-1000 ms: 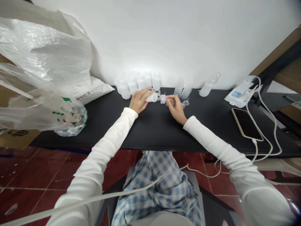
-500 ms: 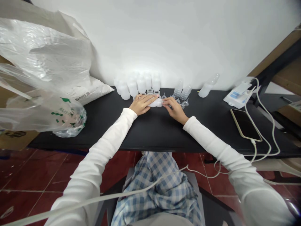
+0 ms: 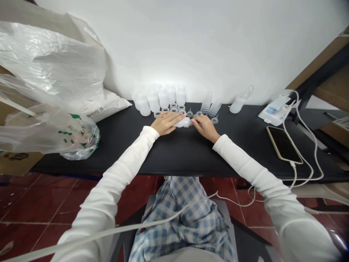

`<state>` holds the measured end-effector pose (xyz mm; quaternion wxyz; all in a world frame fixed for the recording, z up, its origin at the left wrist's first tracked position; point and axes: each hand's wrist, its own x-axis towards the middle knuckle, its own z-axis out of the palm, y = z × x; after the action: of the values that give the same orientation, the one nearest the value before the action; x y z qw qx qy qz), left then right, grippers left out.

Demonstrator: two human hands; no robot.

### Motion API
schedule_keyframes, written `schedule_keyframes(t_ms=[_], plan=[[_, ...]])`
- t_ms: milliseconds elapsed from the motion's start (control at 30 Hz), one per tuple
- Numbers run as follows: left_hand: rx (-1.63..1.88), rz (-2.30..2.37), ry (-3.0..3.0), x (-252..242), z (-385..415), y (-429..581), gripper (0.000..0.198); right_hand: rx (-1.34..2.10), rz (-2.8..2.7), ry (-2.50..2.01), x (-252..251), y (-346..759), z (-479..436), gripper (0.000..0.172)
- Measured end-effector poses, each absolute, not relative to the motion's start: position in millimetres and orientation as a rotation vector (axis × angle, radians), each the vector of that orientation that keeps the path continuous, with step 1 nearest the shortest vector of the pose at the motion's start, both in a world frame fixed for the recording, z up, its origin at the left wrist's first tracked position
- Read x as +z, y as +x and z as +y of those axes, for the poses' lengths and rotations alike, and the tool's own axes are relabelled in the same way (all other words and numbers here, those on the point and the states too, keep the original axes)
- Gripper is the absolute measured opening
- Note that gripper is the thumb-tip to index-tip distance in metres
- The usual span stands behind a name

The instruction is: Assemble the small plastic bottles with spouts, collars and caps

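Note:
My left hand [image 3: 167, 123] is closed over a white translucent plastic bottle [image 3: 183, 122], which lies on its side with its mouth toward the right. Close to that mouth, my right hand [image 3: 205, 127] pinches a small clear plastic piece [image 3: 191, 122], mostly hidden by the fingers. A narrow gap seems to separate the piece from the bottle. Behind my left hand are several plastic rings [image 3: 173, 105]. Clear pointed spout tips [image 3: 190, 113] lie beyond my right hand, with two stacks of clear caps [image 3: 215, 108] behind them.
Several upright bottles [image 3: 153, 103] stand along the wall. A bottle with a clear cap [image 3: 237, 104] leans at right. Farther right are a power strip [image 3: 275, 111] and a charging phone [image 3: 284, 144] with loose cables. Plastic bags [image 3: 79, 136] crowd the table's left end.
My right hand has drawn slightly right from the bottle's mouth, opening a small gap. My left hand has shifted a little and still holds the bottle; more rings show behind it.

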<state>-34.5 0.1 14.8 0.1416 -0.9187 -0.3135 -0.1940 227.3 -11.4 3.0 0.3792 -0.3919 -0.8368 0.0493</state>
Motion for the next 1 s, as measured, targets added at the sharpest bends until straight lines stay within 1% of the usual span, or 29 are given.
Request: schedule_keyframes(t_ms=[67,133,167,233,267,333,367,467,533,667,767,867,933,967,1000], plan=[[-0.553,-0.876,-2.664,13.9,-0.3,-32.5,0.070,0.126,-2.174,-1.034,3.4,226.3,-12.6,0.065],[-0.558,-0.862,-2.664,12.8,0.3,-31.3,0.072,0.118,-2.179,-1.065,5.2,225.9,-14.5,0.066],[-0.564,-0.863,-2.661,12.4,0.7,-31.1,0.072,0.101,-2.170,-1.078,6.5,225.9,-15.4,0.063],[-0.578,-0.875,-2.653,12.3,1.3,-31.4,0.070,0.056,-2.165,-1.068,9.1,225.9,-17.1,0.048],[-0.584,-0.883,-2.649,12.5,1.5,-31.7,0.069,0.036,-2.180,-1.037,10.2,225.9,-17.6,0.044],[-0.593,-0.893,-2.646,13.2,1.4,-32.4,0.068,0.013,-2.240,-0.946,11.9,225.8,-18.2,0.054],[-0.595,-0.894,-2.647,13.5,1.2,-32.8,0.069,0.007,-2.270,-0.906,12.3,225.6,-18.3,0.055],[-0.591,-0.892,-2.653,14.0,0.6,-33.2,0.073,0.012,-2.312,-0.879,12.8,225.2,-18.5,0.041],[-0.585,-0.895,-2.655,14.0,0.2,-32.9,0.075,0.020,-2.300,-0.917,12.1,224.9,-18.5,0.038],[-0.546,-0.880,-2.696,14.4,-0.9,-30.4,0.072,0.037,-2.252,-1.022,8.9,224.9,-17.1,0.041],[-0.532,-0.878,-2.710,15.9,-1.8,-28.9,0.068,0.034,-2.237,-1.076,7.9,226.3,-16.2,0.048],[-0.567,-0.912,-2.680,17.3,-1.6,-29.1,0.065,0.016,-2.227,-1.033,10.1,227.8,-17.0,0.042],[-0.589,-0.929,-2.664,17.3,-1.1,-29.7,0.065,0.003,-2.265,-0.963,12.1,227.8,-18.0,0.050],[-0.592,-0.930,-2.664,17.1,-0.9,-29.8,0.066,-0.008,-2.292,-0.935,12.9,227.6,-18.4,0.052],[-0.591,-0.927,-2.667,16.9,-0.7,-29.8,0.066,-0.025,-2.316,-0.916,13.4,227.4,-18.6,0.051]])
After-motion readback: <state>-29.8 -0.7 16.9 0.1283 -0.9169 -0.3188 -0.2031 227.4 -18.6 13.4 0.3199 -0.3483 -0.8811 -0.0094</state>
